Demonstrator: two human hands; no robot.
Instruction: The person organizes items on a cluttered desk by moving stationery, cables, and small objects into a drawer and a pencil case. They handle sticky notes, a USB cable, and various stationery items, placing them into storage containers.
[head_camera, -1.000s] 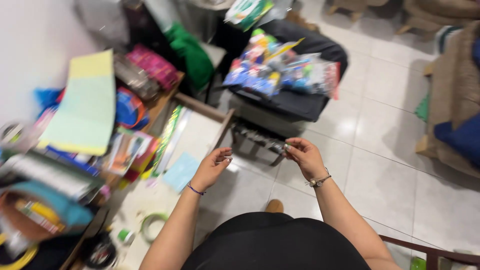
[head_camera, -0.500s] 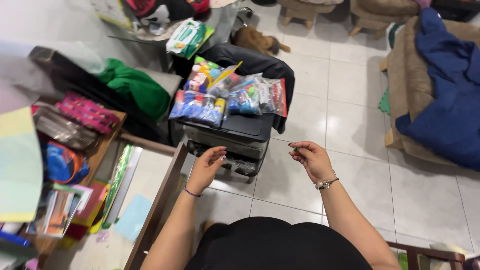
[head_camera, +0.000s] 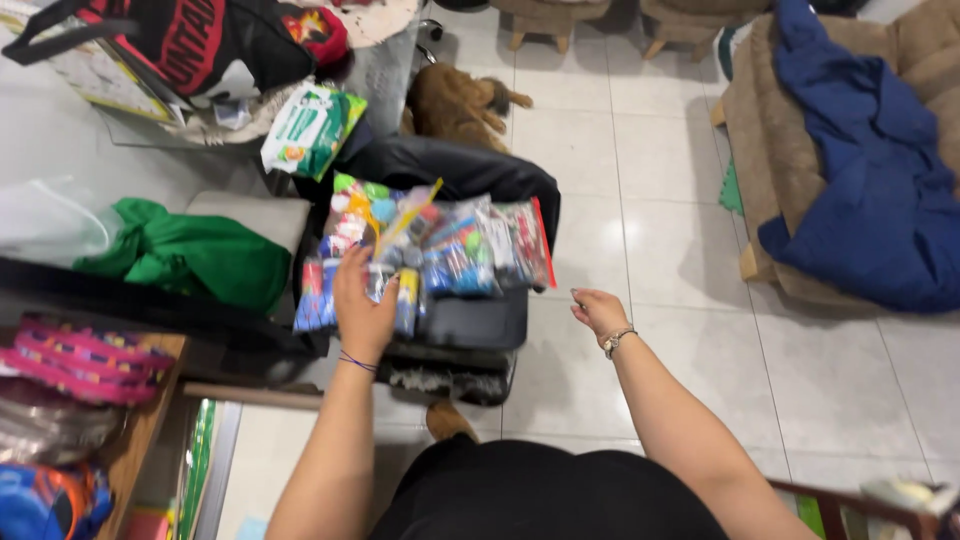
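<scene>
**Over the black case: one hand on the plastic bags**

On top of a black case (head_camera: 478, 318) a heap of clear plastic bags (head_camera: 440, 250) filled with small colourful items is spread out, with a red-edged bag at its right end. The left hand (head_camera: 362, 300) is laid on the near left part of this heap, fingers stretched forward and loosely spread over the bags; whether anything is pinched beneath them cannot be told, as the palm is turned away. A thin cord bracelet is worn at that wrist.

The right hand (head_camera: 598, 312) is held in the air just right of the case, above the pale floor tiles (head_camera: 680, 260). Its fingers are curled in toward the thumb, and something tiny seems to be nipped at the fingertips, too small to be identified. A beaded bracelet is seen at the wrist.

Behind the bags a dark jacket (head_camera: 450, 165) is draped over the case, and a brown dog (head_camera: 455, 100) is stretched out on the tiles beyond it. To the left a green cloth (head_camera: 190, 255) is bunched on a grey seat, with a green-and-white packet (head_camera: 310, 128) above it. At the far right a blue blanket (head_camera: 860, 170) is thrown over a tan couch (head_camera: 780, 130).
</scene>
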